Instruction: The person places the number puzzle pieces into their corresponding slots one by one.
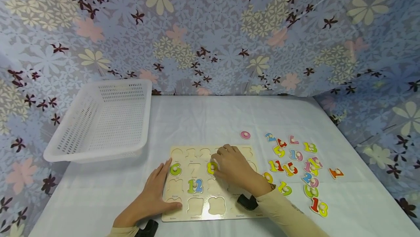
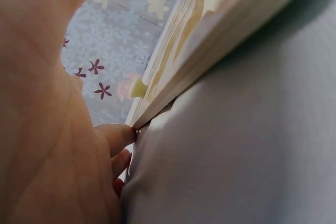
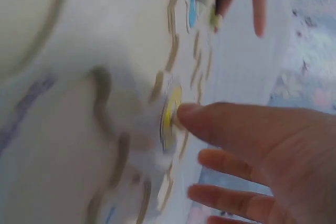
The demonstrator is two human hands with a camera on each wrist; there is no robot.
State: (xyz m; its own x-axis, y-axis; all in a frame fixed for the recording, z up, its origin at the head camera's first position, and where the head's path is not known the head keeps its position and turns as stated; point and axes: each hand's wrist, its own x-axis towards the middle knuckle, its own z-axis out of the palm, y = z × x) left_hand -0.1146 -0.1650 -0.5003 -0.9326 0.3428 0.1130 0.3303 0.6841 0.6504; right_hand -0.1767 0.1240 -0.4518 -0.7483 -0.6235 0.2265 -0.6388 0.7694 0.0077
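Note:
A wooden number puzzle board (image 1: 200,216) lies on the table in the head view. My right hand (image 1: 233,166) reaches over it and pinches the knob of a yellow-green number 8 piece (image 1: 211,168), which sits at its recess in the second row. In the right wrist view, the thumb (image 3: 190,115) is against the knob of the 8 piece (image 3: 169,120); the index fingertip is hidden. With straight fingers my left hand (image 1: 152,195) rests along the board's left edge, thumb over the lower left corner. A green 6 (image 1: 175,169) and a green-blue 12 (image 1: 195,186) sit in their recesses.
Several loose number pieces lie right of the board, among them an orange 1 (image 1: 336,173) and a red-yellow 18 (image 1: 319,207). A pink 0 (image 1: 245,135) lies behind the board. A white plastic basket (image 1: 146,120) stands at the back left. Floral cloth (image 1: 210,47) hangs behind.

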